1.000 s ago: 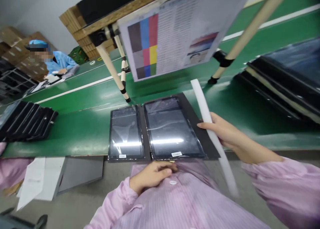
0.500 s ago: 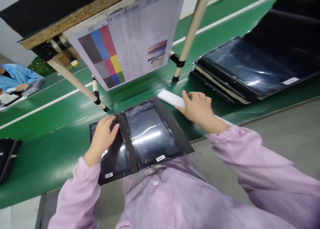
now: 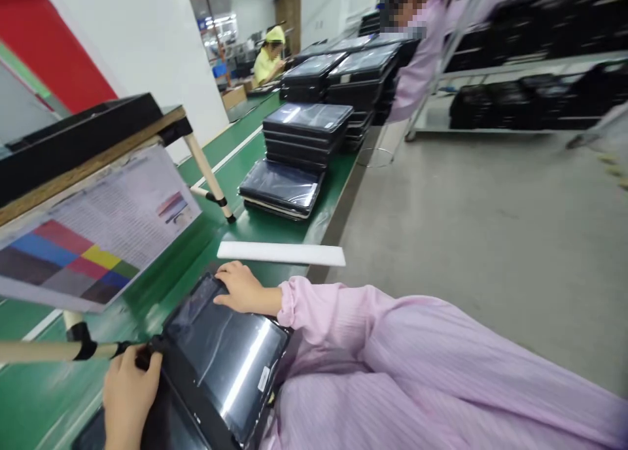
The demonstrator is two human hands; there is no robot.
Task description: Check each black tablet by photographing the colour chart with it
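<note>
Wrapped screen (image 3: 230, 345) sits at the near edge of the green bench (image 3: 262, 231). Right hand (image 3: 240, 288) is on its far right corner, thumb and fingers apart. Left hand (image 3: 130, 388) curls by the far left corner, but honestly can't tell if those fingers are pinching anything. Second screen (image 3: 171, 417) is partly behind that hand and cut off below. White strip (image 3: 279, 254) overhangs the bench edge.
</note>
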